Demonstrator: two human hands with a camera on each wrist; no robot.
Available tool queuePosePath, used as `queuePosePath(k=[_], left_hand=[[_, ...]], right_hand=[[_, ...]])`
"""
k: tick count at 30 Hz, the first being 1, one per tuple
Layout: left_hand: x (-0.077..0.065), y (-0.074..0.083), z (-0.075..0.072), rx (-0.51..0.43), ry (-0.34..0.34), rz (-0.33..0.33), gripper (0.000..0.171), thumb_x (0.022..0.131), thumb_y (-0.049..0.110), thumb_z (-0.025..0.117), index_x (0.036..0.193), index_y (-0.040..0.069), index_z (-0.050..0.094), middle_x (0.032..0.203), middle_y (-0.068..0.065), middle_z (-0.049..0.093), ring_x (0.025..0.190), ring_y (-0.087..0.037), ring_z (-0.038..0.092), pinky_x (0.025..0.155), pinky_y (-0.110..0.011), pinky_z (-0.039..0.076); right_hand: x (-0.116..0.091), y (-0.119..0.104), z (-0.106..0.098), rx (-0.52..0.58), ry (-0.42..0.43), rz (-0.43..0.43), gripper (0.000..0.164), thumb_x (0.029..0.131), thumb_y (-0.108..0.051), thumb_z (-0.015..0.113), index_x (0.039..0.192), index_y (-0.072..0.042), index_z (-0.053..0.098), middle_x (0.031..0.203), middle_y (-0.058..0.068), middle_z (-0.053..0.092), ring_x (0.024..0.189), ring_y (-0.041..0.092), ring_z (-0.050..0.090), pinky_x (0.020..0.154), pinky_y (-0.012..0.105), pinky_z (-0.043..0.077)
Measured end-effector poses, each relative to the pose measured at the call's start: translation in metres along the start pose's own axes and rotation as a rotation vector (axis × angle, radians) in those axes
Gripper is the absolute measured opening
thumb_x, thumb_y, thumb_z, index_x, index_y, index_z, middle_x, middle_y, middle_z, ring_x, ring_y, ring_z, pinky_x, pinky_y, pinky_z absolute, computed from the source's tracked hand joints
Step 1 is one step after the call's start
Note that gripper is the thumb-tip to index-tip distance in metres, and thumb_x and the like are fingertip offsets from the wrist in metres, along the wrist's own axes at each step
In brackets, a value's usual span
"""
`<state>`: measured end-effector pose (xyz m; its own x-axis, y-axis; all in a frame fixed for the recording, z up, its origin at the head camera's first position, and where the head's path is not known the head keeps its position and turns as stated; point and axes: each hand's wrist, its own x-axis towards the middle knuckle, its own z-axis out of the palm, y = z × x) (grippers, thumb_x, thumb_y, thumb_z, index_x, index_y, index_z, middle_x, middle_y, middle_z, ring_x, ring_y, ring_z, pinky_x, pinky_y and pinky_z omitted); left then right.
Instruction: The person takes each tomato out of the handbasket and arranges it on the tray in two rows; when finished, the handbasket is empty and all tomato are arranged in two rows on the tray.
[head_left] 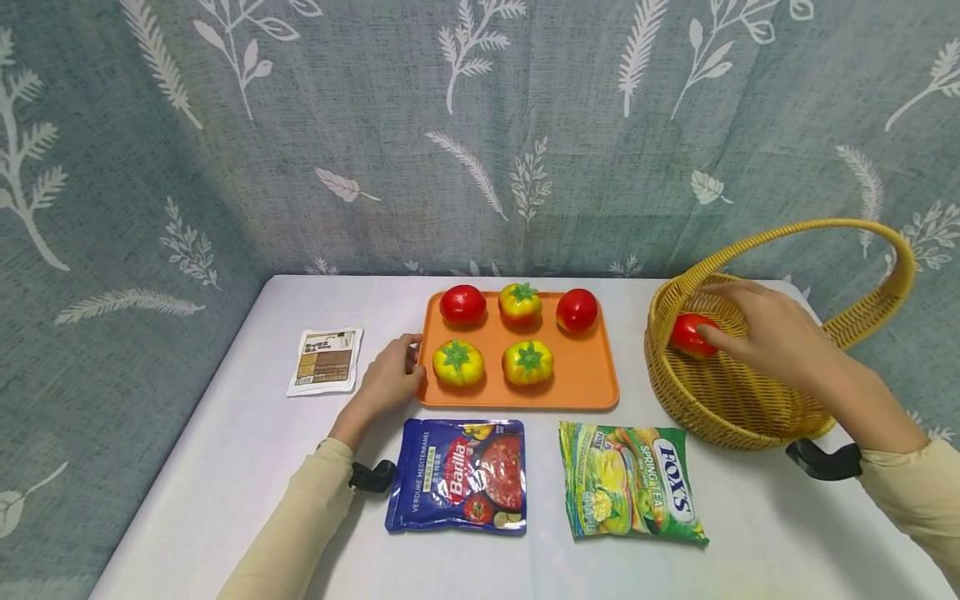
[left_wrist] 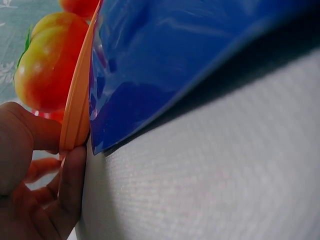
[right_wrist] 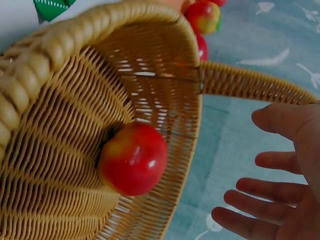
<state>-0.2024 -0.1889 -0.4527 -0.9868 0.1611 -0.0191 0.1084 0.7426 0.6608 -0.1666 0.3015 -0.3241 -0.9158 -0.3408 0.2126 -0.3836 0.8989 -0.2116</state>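
Note:
An orange tray (head_left: pixel 581 367) bears several toy tomatoes, among them a yellow tomato (head_left: pixel 457 363) with a green leafy top and a red tomato (head_left: pixel 462 305). At its left edge my left hand (head_left: pixel 388 379) pinches the tray's rim (left_wrist: pixel 77 100), thumb and fingers on either side in the left wrist view. Over the wicker basket (head_left: pixel 738 408) my right hand (head_left: pixel 772 333) hangs with its fingers spread and nothing in them. A red tomato (right_wrist: pixel 134 159) with a yellowish side lies inside the basket, apart from the right hand in the right wrist view.
A blue Barilla pouch (head_left: pixel 459 479) and a green Fox's candy bag (head_left: pixel 633 483) lie in front of the tray. Left of it is a small white-and-brown packet (head_left: pixel 326 362). The basket's tall handle (head_left: pixel 795 229) arches over the right side. Patterned curtain (head_left: pixel 480 192) stands behind.

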Motion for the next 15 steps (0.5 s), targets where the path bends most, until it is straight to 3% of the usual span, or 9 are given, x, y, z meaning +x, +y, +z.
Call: queuePosePath(k=[4, 7, 15], left_hand=[[0.001, 0.001, 0.0, -0.001, -0.002, 0.003, 0.055, 0.09, 0.006, 0.059, 0.142, -0.003, 0.045, 0.111, -0.016, 0.059, 0.094, -0.029, 0.058, 0.084, -0.043, 0.05], [0.001, 0.001, 0.0, -0.001, -0.001, 0.007, 0.054, 0.09, 0.006, 0.06, 0.141, -0.003, 0.046, 0.111, -0.016, 0.059, 0.094, -0.028, 0.058, 0.083, -0.043, 0.049], [0.0, 0.001, -0.001, -0.001, 0.008, 0.011, 0.055, 0.088, 0.005, 0.06, 0.141, -0.003, 0.046, 0.109, -0.016, 0.059, 0.093, -0.028, 0.058, 0.083, -0.043, 0.049]], right_hand=[[0.005, 0.006, 0.002, 0.012, -0.039, 0.02, 0.056, 0.091, -0.025, 0.072, 0.137, 0.002, 0.056, 0.138, 0.03, 0.052, 0.103, 0.045, 0.061, 0.089, 0.062, 0.046], [0.009, 0.011, 0.004, 0.017, -0.069, 0.03, 0.056, 0.092, -0.026, 0.071, 0.137, 0.004, 0.055, 0.139, 0.031, 0.05, 0.118, 0.05, 0.053, 0.094, 0.064, 0.042], [0.024, 0.026, 0.014, 0.032, -0.179, 0.073, 0.062, 0.092, -0.027, 0.071, 0.138, 0.008, 0.049, 0.136, 0.033, 0.051, 0.122, 0.053, 0.047, 0.099, 0.066, 0.037]])
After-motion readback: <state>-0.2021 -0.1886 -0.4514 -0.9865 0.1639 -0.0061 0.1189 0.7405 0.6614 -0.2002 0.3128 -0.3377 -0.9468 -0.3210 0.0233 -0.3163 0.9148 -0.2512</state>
